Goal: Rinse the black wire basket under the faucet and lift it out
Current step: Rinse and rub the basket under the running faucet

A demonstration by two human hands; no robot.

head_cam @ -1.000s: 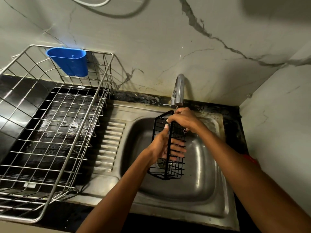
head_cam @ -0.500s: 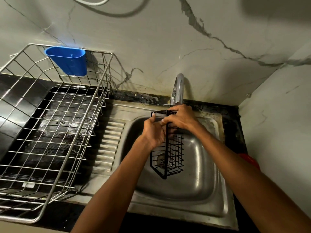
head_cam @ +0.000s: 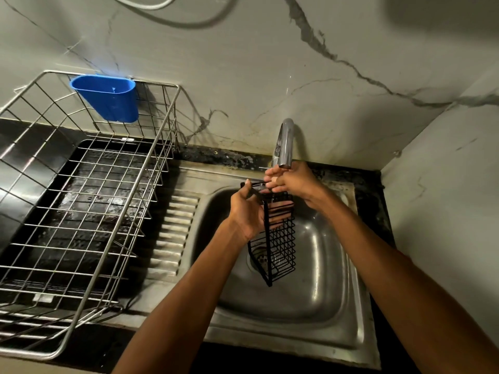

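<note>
A narrow black wire basket hangs upright over the steel sink, its lower end above the drain. My left hand grips its left side near the top, fingers showing through the mesh. My right hand holds the basket's top rim just under the curved chrome faucet. Whether water is running I cannot tell.
A large steel wire dish rack stands on the dark counter to the left, with a blue plastic cup hung on its back rim. The sink's ribbed drainboard lies between rack and basin. Marble walls close the back and right.
The basket has been turned and raised a little under the faucet. My left hand went up to the rim and now grips the side again; my right hand rose closer to the spout.
</note>
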